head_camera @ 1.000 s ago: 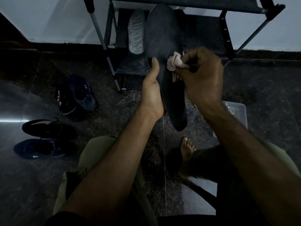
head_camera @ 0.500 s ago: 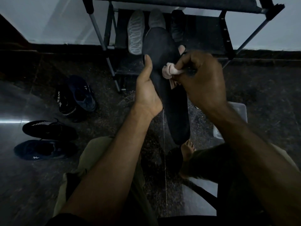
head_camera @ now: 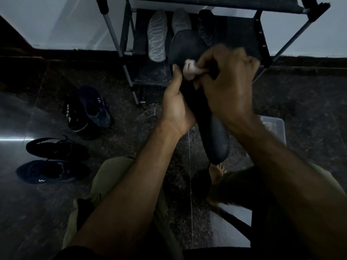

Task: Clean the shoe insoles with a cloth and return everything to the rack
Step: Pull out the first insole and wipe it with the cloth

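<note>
A long dark insole stands tilted in front of me, toe end up by the rack. My left hand grips its left edge, thumb along the rim. My right hand pinches a small pinkish cloth and presses it on the insole's upper part; this hand is blurred. The black shoe rack stands behind. On its lower shelf lie a grey patterned insole, a second grey one and a dark one, the last two partly hidden.
Several dark sneakers lie on the speckled floor at left: a pair near the rack leg and two more closer to me. A clear plastic box sits behind my right forearm. My knees and a bare foot are below.
The insole has slid downward, uncovering the insoles on the shelf. My right hand with the cloth has shifted left across the insole toward my left thumb.
</note>
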